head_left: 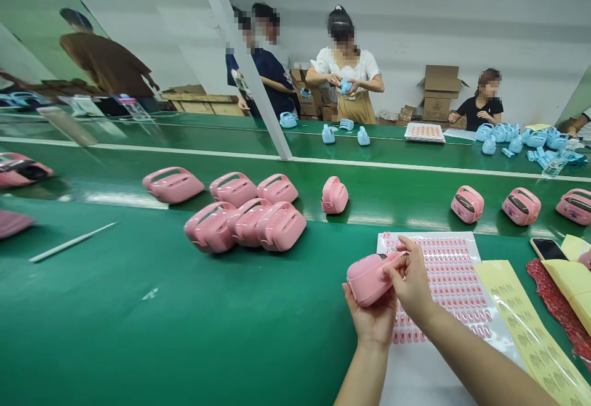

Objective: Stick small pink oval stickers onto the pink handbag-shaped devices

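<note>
green bench [138, 326] bears pink cases [244, 221], sticker sheet [455, 276].

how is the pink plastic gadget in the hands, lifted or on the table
Lifted: the left hand cups the pink plastic gadget from below, the right hand touches its top, over the white sticker sheet.

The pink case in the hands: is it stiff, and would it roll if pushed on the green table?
Probably stiff: the pink case shows no dent where the left hand grips it and the right hand pinches its top. Its rounded, glossy shell could rock or slip; similar cases on the green table lean on one another.
</note>
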`<state>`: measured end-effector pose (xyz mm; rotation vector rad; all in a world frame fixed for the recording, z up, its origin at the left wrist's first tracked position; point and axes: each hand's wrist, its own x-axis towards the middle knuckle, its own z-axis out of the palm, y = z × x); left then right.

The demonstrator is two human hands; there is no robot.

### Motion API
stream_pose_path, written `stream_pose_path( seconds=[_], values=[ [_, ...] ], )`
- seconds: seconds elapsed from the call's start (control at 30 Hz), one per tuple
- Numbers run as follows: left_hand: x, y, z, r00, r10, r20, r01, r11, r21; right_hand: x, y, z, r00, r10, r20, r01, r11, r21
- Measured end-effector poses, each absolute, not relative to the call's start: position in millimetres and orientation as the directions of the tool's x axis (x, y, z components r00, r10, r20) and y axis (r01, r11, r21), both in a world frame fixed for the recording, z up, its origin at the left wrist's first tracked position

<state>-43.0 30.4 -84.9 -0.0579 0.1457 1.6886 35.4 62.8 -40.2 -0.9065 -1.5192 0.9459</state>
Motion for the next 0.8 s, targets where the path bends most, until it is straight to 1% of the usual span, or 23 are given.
stream_pose_path(
  seconds=[0.13, 0.23, 0.37, 0.57, 0.67, 0.8],
  values=[
    [-43, 30, -83, -0.096, 0.99, -0.1, -0.994, -0.09, 0.06, 36, 61, -37, -0.115, 0.876, 0.468, 0.09, 0.479, -0.873],
    [-42, 30, -82, -0.09, 0.987, -0.132, -0.996, -0.086, 0.039, 36, 62, -36, -0.113, 0.846, 0.521, 0.139, 0.533, -0.835],
    [-40, 29, -82, -0.079, 0.984, -0.158, -0.997, -0.075, 0.033, 38, 65, -37, -0.156, 0.806, 0.572, 0.188, 0.592, -0.783],
    [-43, 28, -83, -0.134, 0.988, -0.072, -0.99, -0.129, 0.063, 48, 63, -39, -0.137, 0.755, 0.641, 0.148, 0.656, -0.74],
    [-45, 29, -84, -0.118, 0.991, -0.057, -0.992, -0.116, 0.04, 52, 61, -40, -0.15, 0.757, 0.636, 0.15, 0.653, -0.742],
    [-45, 28, -88, -0.074, 0.997, -0.017, -0.997, -0.075, -0.022, 50, 62, -40, -0.164, 0.812, 0.561, 0.143, 0.582, -0.801]
  ],
)
